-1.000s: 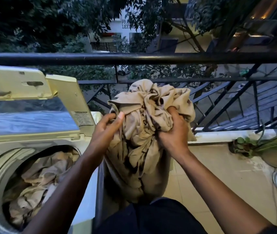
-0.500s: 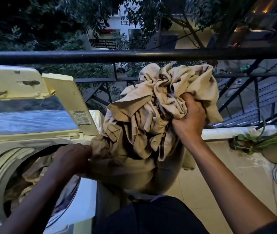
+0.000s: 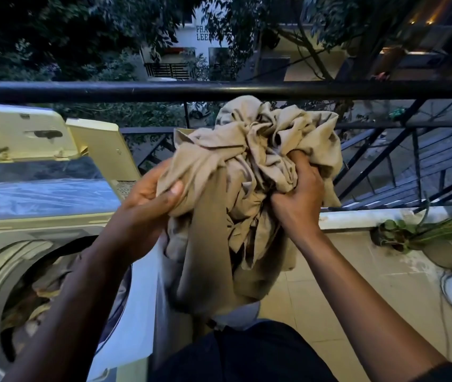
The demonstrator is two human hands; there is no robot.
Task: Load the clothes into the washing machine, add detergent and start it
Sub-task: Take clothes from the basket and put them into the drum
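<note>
loading step in hand: left hand (image 3: 147, 197) and right hand (image 3: 296, 194) both clutch the cloth (image 3: 247, 166) at frame centre, next needing a carry down-left into the washer (image 3: 12, 271) drum.

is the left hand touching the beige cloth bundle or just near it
Touching. The head view shows the left hand gripping the beige cloth bundle, thumb pressed over a fold at its left edge, fabric draped across the palm.
</note>
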